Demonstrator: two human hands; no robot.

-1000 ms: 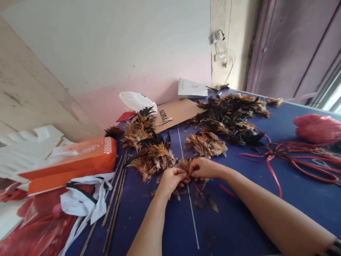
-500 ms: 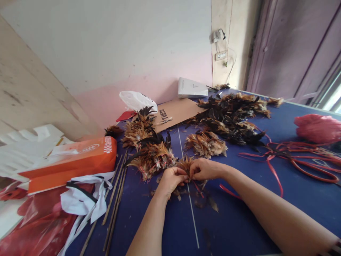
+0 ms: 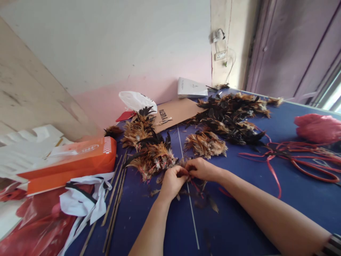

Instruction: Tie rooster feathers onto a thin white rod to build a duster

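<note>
My left hand [image 3: 173,180] and my right hand [image 3: 201,169] meet over the table's white line, fingertips pinched together. Between them is a small bunch of brown feathers [image 3: 182,162], mostly hidden by the fingers. Red strands [image 3: 196,185] hang out below my right hand. Close on the left lies a tied feather bundle [image 3: 157,160] with red ties at its base. Just beyond my right hand rests a pile of brown feathers [image 3: 206,144]. Loose feathers [image 3: 213,204] are scattered on the blue table [image 3: 229,227] near my wrists.
Thin sticks [image 3: 114,209] lie left, beside an orange bag [image 3: 77,160] and a white cloth [image 3: 82,199]. Dark feathers [image 3: 231,117] are heaped at the back right, near flat cardboard [image 3: 181,110]. Red plastic strips [image 3: 293,153] and a pink plastic bag [image 3: 318,128] sit at right.
My hands have drawn closer, fingertips now touching, and my right hand has shifted slightly left. The small feather bunch, plainer before, is now mostly covered by my fingers.
</note>
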